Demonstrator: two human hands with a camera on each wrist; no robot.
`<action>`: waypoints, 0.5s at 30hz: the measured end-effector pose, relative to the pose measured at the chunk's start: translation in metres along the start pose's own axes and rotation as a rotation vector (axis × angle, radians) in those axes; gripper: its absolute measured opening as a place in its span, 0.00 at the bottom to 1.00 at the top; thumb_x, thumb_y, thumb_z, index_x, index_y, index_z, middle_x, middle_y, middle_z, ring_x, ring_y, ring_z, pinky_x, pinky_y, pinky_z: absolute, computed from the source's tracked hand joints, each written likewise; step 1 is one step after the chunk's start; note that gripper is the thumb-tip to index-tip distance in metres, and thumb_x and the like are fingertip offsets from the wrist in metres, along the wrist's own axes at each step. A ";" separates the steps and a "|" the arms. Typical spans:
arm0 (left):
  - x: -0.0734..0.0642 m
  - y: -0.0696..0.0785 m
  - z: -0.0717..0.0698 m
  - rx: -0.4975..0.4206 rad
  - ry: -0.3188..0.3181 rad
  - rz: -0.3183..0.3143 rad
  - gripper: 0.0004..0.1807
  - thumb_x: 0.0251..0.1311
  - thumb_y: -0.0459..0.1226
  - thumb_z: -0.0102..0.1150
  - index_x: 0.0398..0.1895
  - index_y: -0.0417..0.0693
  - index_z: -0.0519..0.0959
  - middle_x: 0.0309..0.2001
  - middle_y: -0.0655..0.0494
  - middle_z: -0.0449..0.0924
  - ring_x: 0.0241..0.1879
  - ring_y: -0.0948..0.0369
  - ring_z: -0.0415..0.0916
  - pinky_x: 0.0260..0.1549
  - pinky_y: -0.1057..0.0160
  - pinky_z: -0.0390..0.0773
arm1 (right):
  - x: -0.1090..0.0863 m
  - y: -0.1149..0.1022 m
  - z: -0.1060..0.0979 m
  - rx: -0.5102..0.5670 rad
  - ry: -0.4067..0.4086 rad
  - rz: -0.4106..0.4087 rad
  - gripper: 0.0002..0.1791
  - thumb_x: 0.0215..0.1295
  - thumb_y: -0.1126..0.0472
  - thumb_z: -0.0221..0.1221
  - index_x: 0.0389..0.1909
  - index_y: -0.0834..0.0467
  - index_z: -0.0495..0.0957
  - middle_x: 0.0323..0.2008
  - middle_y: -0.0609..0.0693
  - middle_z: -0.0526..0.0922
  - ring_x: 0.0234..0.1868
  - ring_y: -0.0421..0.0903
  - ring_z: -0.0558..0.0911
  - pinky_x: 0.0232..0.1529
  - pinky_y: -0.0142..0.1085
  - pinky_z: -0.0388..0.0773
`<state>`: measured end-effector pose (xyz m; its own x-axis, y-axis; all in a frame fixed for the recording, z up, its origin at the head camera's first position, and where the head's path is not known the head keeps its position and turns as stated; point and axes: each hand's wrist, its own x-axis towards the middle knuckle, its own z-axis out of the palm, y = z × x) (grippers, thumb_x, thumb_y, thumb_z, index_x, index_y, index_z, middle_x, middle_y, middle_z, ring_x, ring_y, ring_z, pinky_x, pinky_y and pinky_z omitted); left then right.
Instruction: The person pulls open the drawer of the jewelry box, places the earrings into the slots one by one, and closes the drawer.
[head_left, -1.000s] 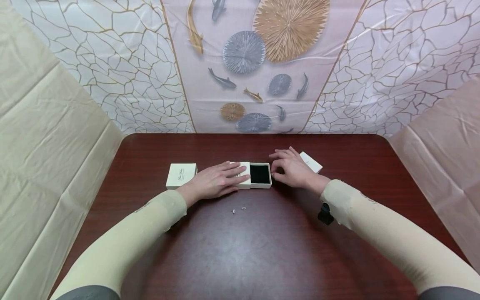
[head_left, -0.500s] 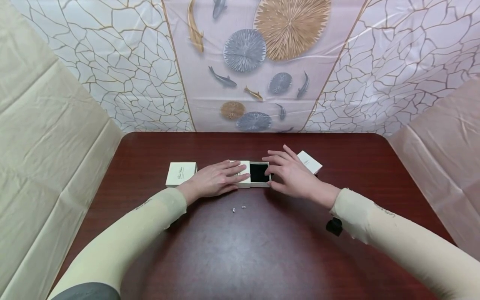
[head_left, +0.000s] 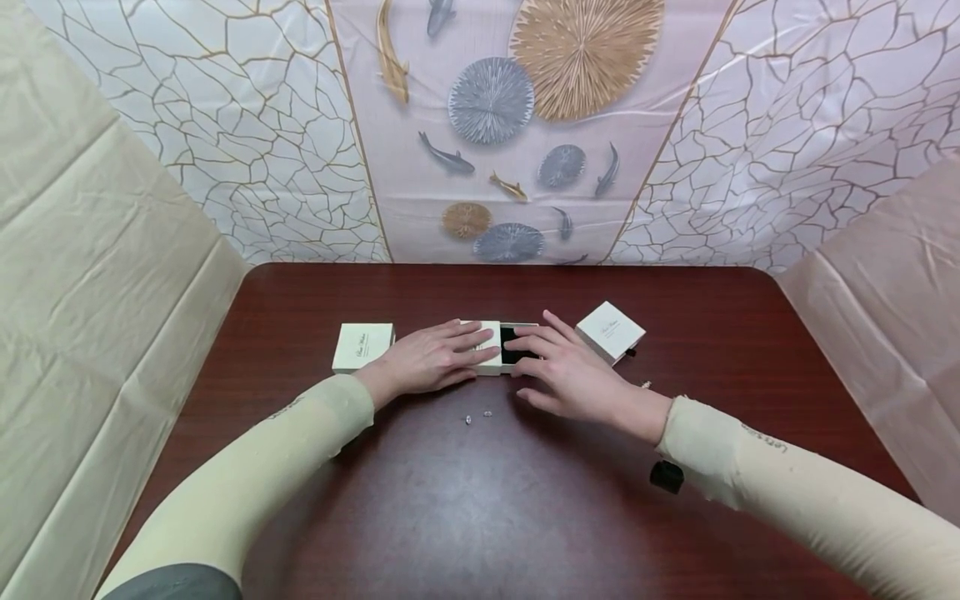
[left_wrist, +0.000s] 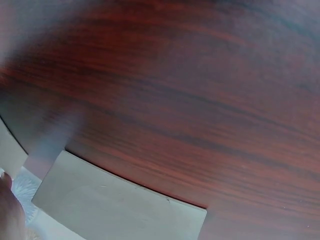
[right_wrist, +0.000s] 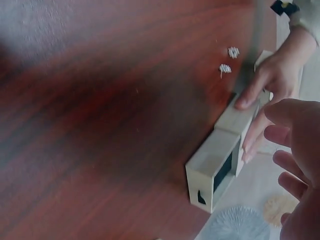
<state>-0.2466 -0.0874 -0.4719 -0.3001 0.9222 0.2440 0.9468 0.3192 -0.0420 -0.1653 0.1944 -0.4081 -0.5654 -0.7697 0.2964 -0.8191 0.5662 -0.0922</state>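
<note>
A white sliding jewelry box lies at mid-table, its drawer drawn partly out to the right and showing a black lining. My left hand holds the sleeve, fingers stretched across its top and thumb along the near side. Over the drawer, my right hand hovers with spread, relaxed fingers that hide part of the lining; it holds nothing. Two small sparkling earrings, one upright and one lying, rest on the table in front of the box.
A closed white box stands left of my left hand. Another white box, set at an angle with a black ribbon tab, lies behind my right wrist. A small shiny piece shows beside that wrist. Patterned cloth hangs behind the table.
My right hand has moved from the drawer's right end leftward over the drawer, uncovering more of the right-hand box and the shiny piece. Its fingers have straightened. My left hand stays put.
</note>
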 end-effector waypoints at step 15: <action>-0.001 0.000 -0.002 -0.016 -0.024 -0.012 0.28 0.78 0.46 0.61 0.78 0.52 0.74 0.77 0.44 0.71 0.77 0.46 0.67 0.76 0.46 0.68 | -0.005 -0.021 0.030 0.028 -0.008 -0.100 0.12 0.61 0.57 0.76 0.45 0.54 0.89 0.57 0.53 0.85 0.65 0.57 0.79 0.76 0.67 0.62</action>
<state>-0.2462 -0.0882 -0.4706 -0.3135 0.9234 0.2213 0.9449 0.3265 -0.0241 -0.1486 0.1774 -0.4360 -0.4813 -0.8246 0.2974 -0.8739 0.4778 -0.0895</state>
